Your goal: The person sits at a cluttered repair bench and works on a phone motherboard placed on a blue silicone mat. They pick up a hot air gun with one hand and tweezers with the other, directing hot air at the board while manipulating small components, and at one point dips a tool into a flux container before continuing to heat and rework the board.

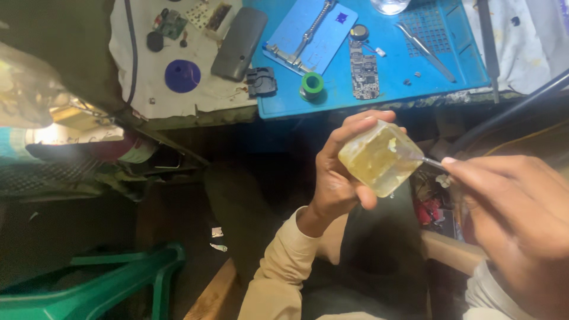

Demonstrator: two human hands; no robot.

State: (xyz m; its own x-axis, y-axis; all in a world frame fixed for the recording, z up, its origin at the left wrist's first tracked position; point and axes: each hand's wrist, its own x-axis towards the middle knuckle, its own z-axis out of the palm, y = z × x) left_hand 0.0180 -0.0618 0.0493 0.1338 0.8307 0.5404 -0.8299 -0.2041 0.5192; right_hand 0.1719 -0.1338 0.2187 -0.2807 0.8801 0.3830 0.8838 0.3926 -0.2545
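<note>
- Left hand [335,178] grips the small clear tub [379,157] by its sides; probably light, stiff, slippery.
- Right hand [515,207] pinches a thin metal tool [428,160], its tip dipped in the tub.

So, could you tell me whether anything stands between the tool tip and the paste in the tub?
Nothing visible does: the left hand holds the clear tub open-side up, and the thin metal tool in the right hand already reaches the yellowish paste.

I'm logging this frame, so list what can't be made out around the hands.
- Head view: the thin metal tool's tip, blurred inside the yellowish tub.
- Head view: the tool's handle, covered by the right hand.
- Head view: the tub's underside, hidden by the left hand.
- Head view: the glass, cut by the top edge.
</note>
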